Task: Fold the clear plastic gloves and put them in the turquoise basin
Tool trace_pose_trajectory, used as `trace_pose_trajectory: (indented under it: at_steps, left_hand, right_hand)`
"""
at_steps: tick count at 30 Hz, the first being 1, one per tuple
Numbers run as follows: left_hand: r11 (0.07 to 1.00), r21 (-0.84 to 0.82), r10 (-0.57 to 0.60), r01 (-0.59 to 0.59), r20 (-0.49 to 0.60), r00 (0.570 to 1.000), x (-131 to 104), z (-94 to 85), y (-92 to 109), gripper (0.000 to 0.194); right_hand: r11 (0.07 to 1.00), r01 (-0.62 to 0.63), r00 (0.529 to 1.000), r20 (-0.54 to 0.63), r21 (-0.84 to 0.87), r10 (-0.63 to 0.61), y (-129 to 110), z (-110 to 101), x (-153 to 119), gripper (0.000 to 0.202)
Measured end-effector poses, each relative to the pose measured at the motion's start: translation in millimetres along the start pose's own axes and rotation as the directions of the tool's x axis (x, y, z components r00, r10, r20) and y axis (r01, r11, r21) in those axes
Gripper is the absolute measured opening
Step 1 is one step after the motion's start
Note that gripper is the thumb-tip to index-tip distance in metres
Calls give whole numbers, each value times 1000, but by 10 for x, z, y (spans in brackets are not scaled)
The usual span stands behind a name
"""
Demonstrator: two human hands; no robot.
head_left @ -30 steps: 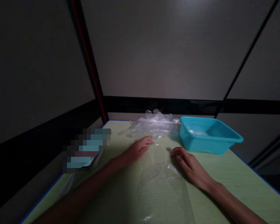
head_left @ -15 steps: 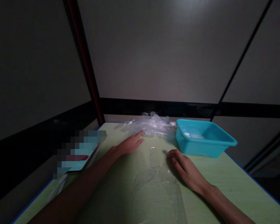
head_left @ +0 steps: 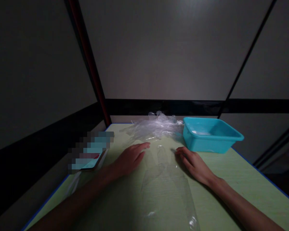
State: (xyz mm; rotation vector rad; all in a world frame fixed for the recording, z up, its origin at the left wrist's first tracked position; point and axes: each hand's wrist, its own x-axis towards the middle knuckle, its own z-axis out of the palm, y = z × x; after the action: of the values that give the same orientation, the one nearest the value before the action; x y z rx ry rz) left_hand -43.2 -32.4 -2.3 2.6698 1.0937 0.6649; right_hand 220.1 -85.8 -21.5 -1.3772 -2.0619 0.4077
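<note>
A thin clear plastic glove [head_left: 165, 189], with finger-like lobes pointing away from me, lies flat on the pale green table [head_left: 233, 189]. Left of those lobes is my left hand [head_left: 132, 157], palm down with its fingers stretched forward and nothing seen in them. My right hand [head_left: 192, 163] rests along the glove's right side. Its fingers are loosely bent and apart, the tips at the edge of a lobe; whether they press on the film I cannot tell. Beyond both hands sits a crumpled pile of clear plastic [head_left: 156, 126].
A turquoise plastic basin [head_left: 208, 143] stands at the back right, some clear material inside. On the left edge lies a partly pixelated flat device [head_left: 93, 160], and a whitish strip [head_left: 73, 184] is near it. Wall panels [head_left: 163, 57] rise behind the table.
My left hand has drawn back from the edge of the plastic pile towards me. My right hand has hardly moved beside the glove. The whole view has shifted slightly.
</note>
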Motion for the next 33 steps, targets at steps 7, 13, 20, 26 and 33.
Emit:
trace_pose_trajectory:
  at_steps: [7,13,20,26,33]
  left_hand:
    - [997,-56,53,-50,51,997,-168,72,141,35]
    - [984,-16,176,-176,226,958,-256,69,274,51]
    - [984,56,142,-170,331,933,-270,119,238,56]
    - [985,127,70,-120,343,937,-262,129,232,58]
    - [986,169,-46,3,252,967,-249,190,150,55]
  right_hand:
    - [986,133,986,117,-96,-121,-92,-55,15,38]
    - [942,307,896,374,-132,-239,-204,-27,-43,57]
    - [934,330,871,426,-137,-245,-151,58,-94,65]
    - [919,313,905,370,-239,-212,-112,40,-39,66]
    - [913,214,951,287,-347,-114,30,64,-13,63]
